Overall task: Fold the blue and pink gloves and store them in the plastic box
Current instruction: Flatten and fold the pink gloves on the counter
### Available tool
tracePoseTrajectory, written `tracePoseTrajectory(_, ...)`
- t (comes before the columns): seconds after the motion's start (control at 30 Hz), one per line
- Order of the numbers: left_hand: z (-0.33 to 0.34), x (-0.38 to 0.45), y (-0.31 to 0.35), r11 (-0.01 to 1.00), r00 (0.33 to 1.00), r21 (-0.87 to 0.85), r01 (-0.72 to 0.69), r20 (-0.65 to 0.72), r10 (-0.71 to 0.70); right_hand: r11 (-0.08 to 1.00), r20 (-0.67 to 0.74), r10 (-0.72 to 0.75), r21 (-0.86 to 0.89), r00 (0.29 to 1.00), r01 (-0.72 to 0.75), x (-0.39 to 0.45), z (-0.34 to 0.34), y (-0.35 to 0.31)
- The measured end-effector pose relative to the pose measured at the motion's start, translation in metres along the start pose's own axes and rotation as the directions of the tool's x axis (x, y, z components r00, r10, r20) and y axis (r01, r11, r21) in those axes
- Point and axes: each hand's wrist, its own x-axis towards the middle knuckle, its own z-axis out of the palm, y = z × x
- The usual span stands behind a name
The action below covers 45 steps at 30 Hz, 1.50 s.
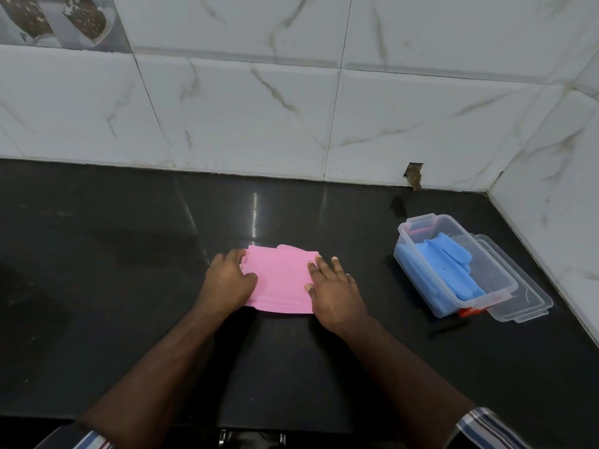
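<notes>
Flat on the pink glove (281, 277), both hands' fingers lie spread; left hand (227, 280), right hand (334, 293).

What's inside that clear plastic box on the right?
The plastic box holds blue gloves, folded and filling most of it. Something pinkish shows at its far end, too unclear to name. Whatever lies beneath the blue gloves is covered.

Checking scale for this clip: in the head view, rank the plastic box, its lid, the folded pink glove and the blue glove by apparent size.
1. plastic box
2. lid, though the box hides part of it, so its place against the pink glove is unsure
3. folded pink glove, partly covered by both hands
4. blue glove, partly hidden in the box
</notes>
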Motion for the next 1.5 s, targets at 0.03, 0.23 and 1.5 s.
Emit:
tracePoseTrajectory(0.03, 0.001, -0.003, 0.001, 0.996, 0.998, 0.08, -0.04, -0.037, 0.043, 1.0, 0.004, 0.005, -0.008, 1.0, -0.005, 0.001, 0.0, 0.0)
tracePoseTrajectory(0.23, 0.019, -0.008, 0.014, 0.79, 0.902, 0.444, -0.423, 0.118, 0.416, 1.0, -0.001, 0.01, 0.005, 1.0, -0.01, 0.002, -0.003, -0.001)
tracePoseTrajectory(1.5, 0.026, 0.016, -0.015, 0.702, 0.879, 0.562, -0.436, 0.433, 0.2, 0.99, 0.271, -0.008, -0.131, 0.963, 0.045, 0.01, -0.02, -0.005)
